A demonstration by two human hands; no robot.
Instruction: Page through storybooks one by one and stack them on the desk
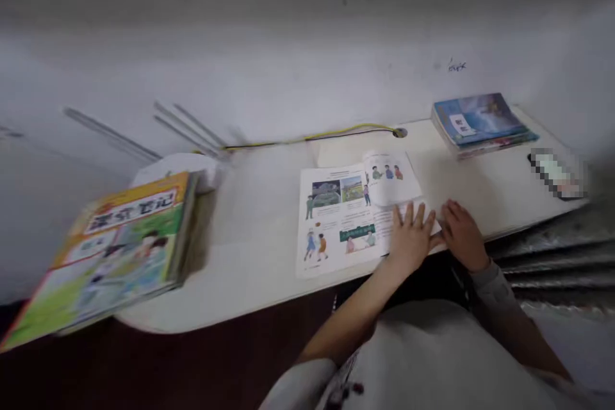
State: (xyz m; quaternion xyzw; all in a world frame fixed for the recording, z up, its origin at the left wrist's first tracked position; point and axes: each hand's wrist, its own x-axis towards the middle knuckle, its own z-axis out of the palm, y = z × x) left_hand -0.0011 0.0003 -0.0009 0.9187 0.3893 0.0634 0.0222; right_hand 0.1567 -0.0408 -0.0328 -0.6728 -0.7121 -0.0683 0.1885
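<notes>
An open illustrated textbook [336, 218] lies on the white desk in front of me, its right page curling up slightly. My left hand [410, 238] rests flat on the lower part of that right page, fingers spread. Just beside the book's lower right corner, my right hand [464, 235] lies at the desk's front edge with its fingers stretched forward and nothing visible in them. My left thumb comes close to the right hand; whether they touch I cannot tell. The lower right corner of the page is partly hidden by the hands.
A thick stack of books [129, 237] with a yellow and green cover stands at the left. Blue-covered books [480, 118] are piled at the back right, near a phone [555, 173] with a blurred screen. A yellow cable [346, 130] runs along the wall into a desk hole [400, 132].
</notes>
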